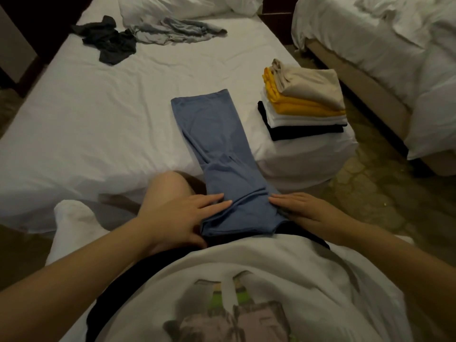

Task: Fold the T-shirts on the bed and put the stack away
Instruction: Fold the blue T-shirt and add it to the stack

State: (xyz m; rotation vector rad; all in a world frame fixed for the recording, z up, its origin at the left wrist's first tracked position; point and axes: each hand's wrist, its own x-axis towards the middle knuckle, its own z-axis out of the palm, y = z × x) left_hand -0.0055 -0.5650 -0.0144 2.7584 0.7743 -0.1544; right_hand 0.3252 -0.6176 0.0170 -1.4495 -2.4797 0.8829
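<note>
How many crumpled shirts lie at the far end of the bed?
2: a dark shirt at the far left, a light grey shirt beside it on its right, below the pillow. Others may hide underneath.

Bare sheet across frame's left and centre, folded stack blocking right edge, crumpled shirts at upper left

Pretty dim, warm indoor light, muddy overall. The white sheet is the brightest bit, the stack shows its colours fine, top left corner drops to near black. The sheet's edges bow from the wide lens, and the printed shirt up close looks smeary.
</note>
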